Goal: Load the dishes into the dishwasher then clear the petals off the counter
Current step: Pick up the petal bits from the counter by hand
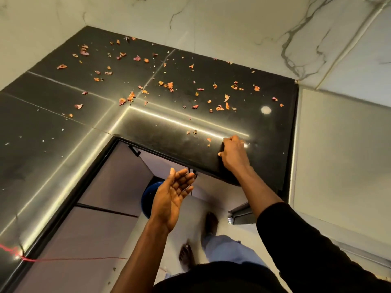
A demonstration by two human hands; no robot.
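Black sleeve (pixel 296 240) up close on the right arm. That right hand (pixel 233 153) sat curled, knuckles up, on the table (pixel 53 144) by its front edge; couldn't tell if it held anything. Left hand (pixel 173 197) was wide, palm up, just below that edge. Petals (pixel 170 85) lay scattered over the middle and back, a few just beside the right hand.

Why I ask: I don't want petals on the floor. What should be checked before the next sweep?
1. Left hand open, palm up, below the counter edge: ok.
2. Left hand directly beneath right hand: not ok, offset.
3. Petals near right hand: ok.
4. Petals inside right hand's grip: cannot tell.
5. Counter free of petals: not ok, many lie scattered.
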